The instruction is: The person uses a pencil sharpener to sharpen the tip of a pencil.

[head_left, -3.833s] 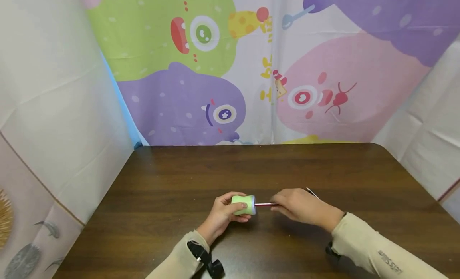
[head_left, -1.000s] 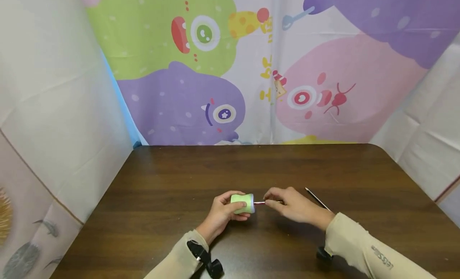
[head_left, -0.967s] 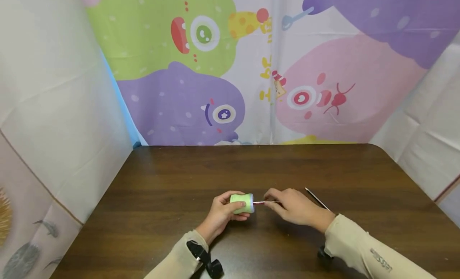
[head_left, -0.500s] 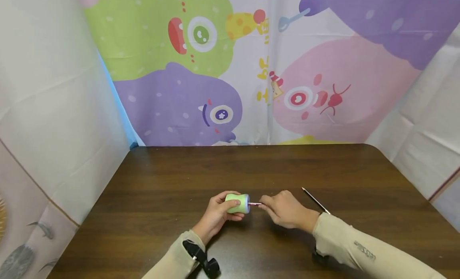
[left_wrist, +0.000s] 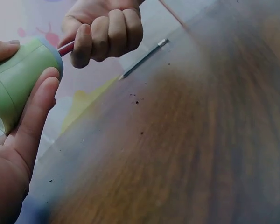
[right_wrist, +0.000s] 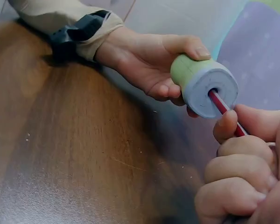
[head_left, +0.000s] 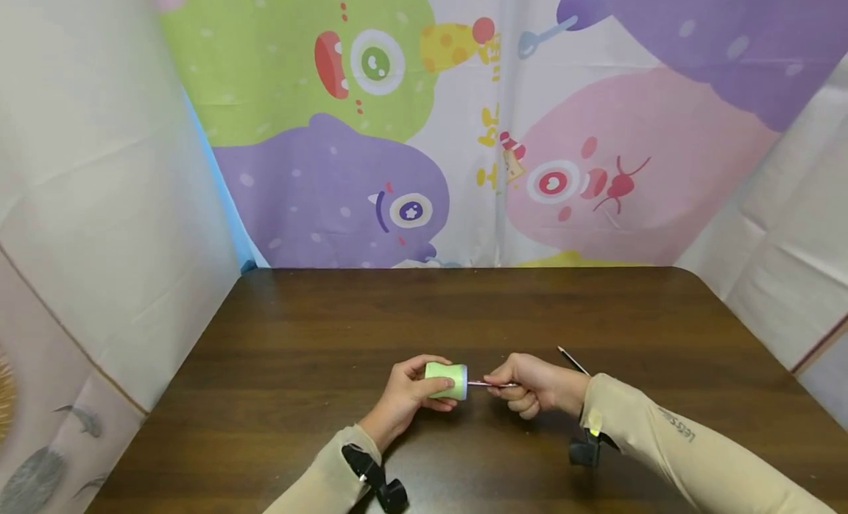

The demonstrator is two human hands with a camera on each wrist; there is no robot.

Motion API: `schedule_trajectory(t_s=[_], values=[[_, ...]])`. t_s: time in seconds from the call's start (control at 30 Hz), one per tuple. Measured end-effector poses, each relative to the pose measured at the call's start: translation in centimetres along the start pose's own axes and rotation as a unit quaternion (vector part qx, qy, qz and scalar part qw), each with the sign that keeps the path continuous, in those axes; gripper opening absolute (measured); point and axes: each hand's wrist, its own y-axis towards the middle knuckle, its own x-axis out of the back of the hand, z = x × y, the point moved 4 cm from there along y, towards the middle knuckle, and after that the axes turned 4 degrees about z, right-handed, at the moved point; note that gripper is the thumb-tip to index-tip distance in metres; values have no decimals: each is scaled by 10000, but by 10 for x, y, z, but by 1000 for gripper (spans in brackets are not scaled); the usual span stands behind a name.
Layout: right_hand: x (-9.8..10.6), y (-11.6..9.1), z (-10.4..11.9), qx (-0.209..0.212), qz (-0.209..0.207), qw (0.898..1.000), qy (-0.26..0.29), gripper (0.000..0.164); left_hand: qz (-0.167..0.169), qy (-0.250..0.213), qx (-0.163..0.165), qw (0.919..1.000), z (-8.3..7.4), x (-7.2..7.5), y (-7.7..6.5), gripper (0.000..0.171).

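Observation:
My left hand (head_left: 403, 393) grips a green pencil sharpener (head_left: 437, 371) on its side, thumb across its body. The sharpener's pale blue-grey end faces right and has a round hole, seen in the right wrist view. A red striped pencil (right_wrist: 220, 102) enters that hole, which hides its tip. My right hand (head_left: 538, 385) pinches the pencil between thumb and index finger, just outside the hole, with the other fingers curled in. Both hands are held over the dark wooden table (head_left: 318, 330).
A second, dark pencil (left_wrist: 144, 59) with a pale sharpened tip lies on the table beyond my right wrist. Small dark specks (left_wrist: 136, 102) are scattered on the tabletop. A curtain with cartoon figures (head_left: 344, 190) hangs behind the table's far edge.
My right hand has turned over from knuckles up to curled fingers showing, still on the pencil. It has shifted slightly right since half a second ago. The left hand holds the sharpener much as before.

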Motion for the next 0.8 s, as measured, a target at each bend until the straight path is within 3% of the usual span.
schedule_trajectory(t_s=[0.1, 0.17, 0.2, 0.23, 0.27, 0.3, 0.4, 0.47, 0.57, 0.63, 0.7, 0.73, 0.8], values=[[1, 0, 2, 123, -80, 9994, -329, 29, -13, 61, -20, 10000, -1, 1, 0, 45], [1, -3, 9, 429, -435, 9929, -1020, 30, -26, 48, -27, 10000, -2, 1, 0, 45], [0, -6, 13, 655, -669, 9830, -1581, 30, -45, 30, -10, 10000, -2, 1, 1, 44], [-1, -10, 18, 946, -898, 9653, -2262, 28, -62, -6, -5, 10000, -1, 1, 1, 42], [-3, -13, 23, 1263, -1135, 9378, -3028, 26, -88, -50, -5, 9999, -1, 1, 1, 39], [-6, -17, 28, 1582, -1414, 8995, -3820, 24, -122, -116, 6, 9999, -1, 1, 0, 35], [-16, -25, 36, 2614, -1919, 7531, -5724, 12, -171, -306, 1, 9994, 0, 2, 1, 25], [-24, -27, 35, 3186, -1974, 6664, -6445, 13, -197, -422, -29, 9989, -1, 2, 1, 24], [-33, -25, 31, 3823, -1983, 5578, -7094, 30, -225, -536, -63, 9983, -1, 3, 0, 23], [-35, -23, 28, 4128, -2130, 4900, -7376, 24, -208, -583, -69, 9981, -1, 4, 0, 23], [-36, -22, 26, 4396, -2347, 4310, -7523, 2, -160, -600, -61, 9981, -1, 3, 0, 23], [-36, -21, 26, 4508, -2448, 4083, -7551, 11, -136, -597, -48, 9981, -1, 3, 0, 23], [-36, -18, 24, 4658, -2639, 3843, -7521, 33, -112, -595, -18, 9982, -1, 2, 0, 23]])
